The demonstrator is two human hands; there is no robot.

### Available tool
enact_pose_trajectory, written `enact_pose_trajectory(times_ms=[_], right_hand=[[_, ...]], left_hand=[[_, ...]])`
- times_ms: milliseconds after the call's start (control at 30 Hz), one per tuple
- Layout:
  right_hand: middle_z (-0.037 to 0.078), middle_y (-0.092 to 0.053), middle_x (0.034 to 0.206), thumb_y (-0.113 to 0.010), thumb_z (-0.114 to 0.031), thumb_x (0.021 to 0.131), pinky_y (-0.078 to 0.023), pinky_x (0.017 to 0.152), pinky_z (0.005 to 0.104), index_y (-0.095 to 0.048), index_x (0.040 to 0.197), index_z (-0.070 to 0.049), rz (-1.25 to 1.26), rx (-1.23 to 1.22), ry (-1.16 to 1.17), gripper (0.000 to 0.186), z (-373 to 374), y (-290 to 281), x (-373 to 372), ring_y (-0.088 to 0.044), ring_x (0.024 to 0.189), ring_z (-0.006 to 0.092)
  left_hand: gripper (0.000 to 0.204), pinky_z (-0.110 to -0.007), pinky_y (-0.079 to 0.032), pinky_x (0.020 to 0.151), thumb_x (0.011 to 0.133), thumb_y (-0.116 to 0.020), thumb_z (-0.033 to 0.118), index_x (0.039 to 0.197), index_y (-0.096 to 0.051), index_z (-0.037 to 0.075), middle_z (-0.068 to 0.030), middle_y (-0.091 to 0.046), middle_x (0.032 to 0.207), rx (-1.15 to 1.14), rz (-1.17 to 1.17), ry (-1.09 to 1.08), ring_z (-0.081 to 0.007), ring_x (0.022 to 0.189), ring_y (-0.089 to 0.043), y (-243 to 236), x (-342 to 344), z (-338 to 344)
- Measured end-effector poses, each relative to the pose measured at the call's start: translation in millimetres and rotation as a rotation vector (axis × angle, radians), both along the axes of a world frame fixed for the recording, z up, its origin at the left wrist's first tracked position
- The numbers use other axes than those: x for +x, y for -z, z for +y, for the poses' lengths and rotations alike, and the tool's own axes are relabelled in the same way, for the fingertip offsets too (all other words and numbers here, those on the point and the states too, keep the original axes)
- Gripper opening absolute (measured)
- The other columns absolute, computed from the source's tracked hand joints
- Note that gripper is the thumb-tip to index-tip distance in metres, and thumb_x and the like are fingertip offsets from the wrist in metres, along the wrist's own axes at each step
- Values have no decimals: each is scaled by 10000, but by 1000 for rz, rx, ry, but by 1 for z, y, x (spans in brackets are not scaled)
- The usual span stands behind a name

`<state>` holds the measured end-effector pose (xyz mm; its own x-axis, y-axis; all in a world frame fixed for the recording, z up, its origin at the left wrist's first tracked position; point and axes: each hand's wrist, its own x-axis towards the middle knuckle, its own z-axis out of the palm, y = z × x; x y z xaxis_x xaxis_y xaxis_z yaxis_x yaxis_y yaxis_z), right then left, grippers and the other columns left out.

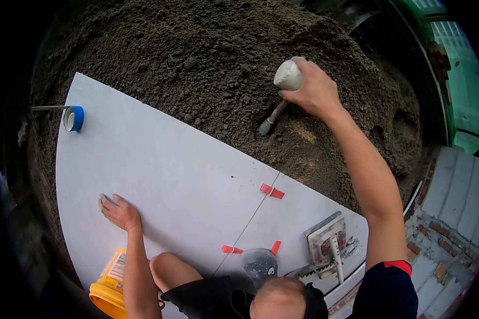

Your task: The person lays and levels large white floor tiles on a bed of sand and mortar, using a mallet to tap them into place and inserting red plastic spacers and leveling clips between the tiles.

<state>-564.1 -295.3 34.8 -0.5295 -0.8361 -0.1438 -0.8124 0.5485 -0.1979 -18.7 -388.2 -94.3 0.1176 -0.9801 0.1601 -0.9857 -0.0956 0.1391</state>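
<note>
My right hand (pixel 318 90) is closed round the rounded white head of a mallet (pixel 288 76). The mallet's grey-tipped handle slants down and left to the dark, crumbly mortar bed (pixel 197 58), where its end meets the surface or hangs just above it; I cannot tell which. My left hand (pixel 121 212) lies flat on a large pale tile (pixel 159 154), fingers stretched out and nothing in them. A narrow joint separates this tile from a second pale tile (pixel 298 212) to the right. Red levelling wedges (pixel 272 191) sit along the joint.
A blue ring-shaped thing (pixel 76 118) with a thin rod stands near the tile's far left edge. A yellow bucket (pixel 107 290) is beside my left forearm. A float-like trowel (pixel 326 239) lies on the right tile. Brickwork (pixel 442 255) and green sheeting (pixel 465 80) are at the right.
</note>
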Motion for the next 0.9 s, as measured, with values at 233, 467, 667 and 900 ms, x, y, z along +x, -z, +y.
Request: enact_pose_trajectory(times_ms=[233,467,667,900], right_hand=[[113,-658,1068,-833,-281,700,-560,832,334,-565,1248,-82,153,-511,-8,642,-2,-136,-48,-656,947,218],[130,-621,1159,-799,-369,699,-541,892,460,-535,1280,-112,51,-322,178,688,-16,4,0,-640,1057,326],[122,-580,1195,-792,-353,678,-499,927,458,-493,1368,-113,-25,-287,156,790,-32,-17,9,-601,1114,327],[209,-620,1181,-789,-316,781,-590,887,412,-477,1367,-15,-146,-616,43,729,-66,-151,-71,-669,1007,313]], left_hand=[[563,-486,-279,1140,1025,-389,371,1431,-405,-18,-223,-369,1482,-40,-45,6,-378,1381,-340,-1,11,1],[544,-489,-286,1133,1018,-412,331,1411,-407,-45,-241,-370,1476,-20,-7,-10,-395,1371,-343,4,-11,9],[529,-489,-266,1146,1005,-421,290,1418,-403,-40,-238,-358,1486,-20,58,40,-402,1380,-331,-11,0,3],[548,-503,-233,1163,992,-441,292,1424,-397,-41,-257,-327,1507,-12,17,21,-410,1412,-294,-15,9,8]])
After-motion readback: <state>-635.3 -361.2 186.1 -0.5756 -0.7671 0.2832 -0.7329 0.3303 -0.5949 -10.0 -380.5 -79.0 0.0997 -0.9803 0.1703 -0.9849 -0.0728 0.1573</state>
